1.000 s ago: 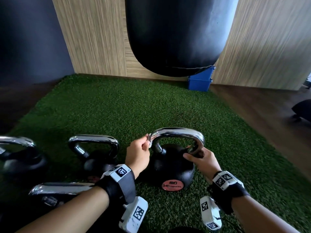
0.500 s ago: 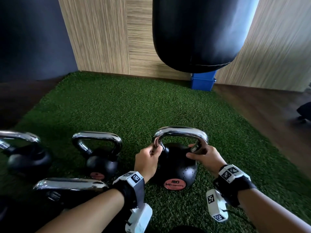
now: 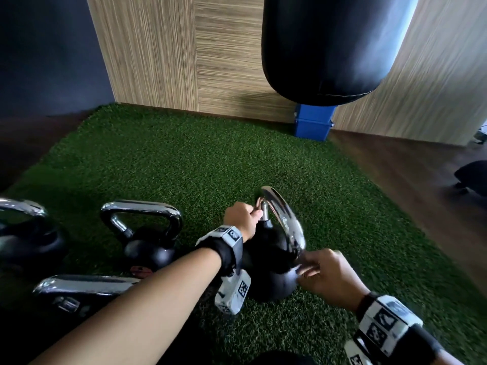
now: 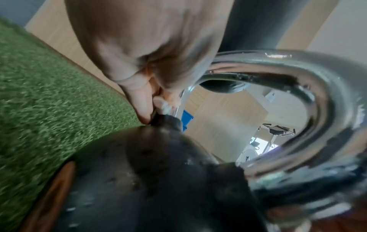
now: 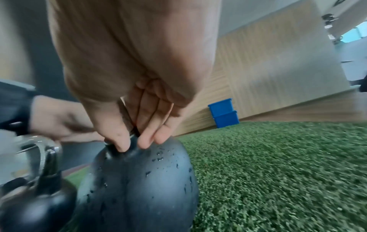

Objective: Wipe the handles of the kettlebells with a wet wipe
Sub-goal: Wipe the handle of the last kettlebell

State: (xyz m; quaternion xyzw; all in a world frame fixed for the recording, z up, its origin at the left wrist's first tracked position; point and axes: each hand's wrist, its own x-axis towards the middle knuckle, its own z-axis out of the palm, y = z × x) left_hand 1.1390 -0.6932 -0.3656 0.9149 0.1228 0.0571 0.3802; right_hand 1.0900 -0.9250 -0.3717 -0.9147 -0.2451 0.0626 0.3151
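A black kettlebell [image 3: 268,262] with a chrome handle [image 3: 283,217] stands on the green turf, its handle arch running from far left to near right. My left hand [image 3: 243,217] pinches the far leg of the handle, just above the ball [image 4: 158,172]. My right hand [image 3: 322,272] grips the near leg, thumb and fingers [image 5: 146,141] curled round its base. Water drops dot the ball [image 5: 143,180]. No wet wipe shows plainly in either hand. Motion blurs all views.
Three more chrome-handled kettlebells stand to the left [image 3: 147,233] [image 3: 23,227] [image 3: 84,288]. A black punching bag [image 3: 329,48] hangs above the turf's [image 3: 184,159] far side, with a blue box [image 3: 313,122] below it. Dark wooden floor [image 3: 421,185] lies to the right.
The kettlebell has turned about a quarter turn, so its handle now points away from me. My right hand came nearer with its leg of the handle and my left went farther.
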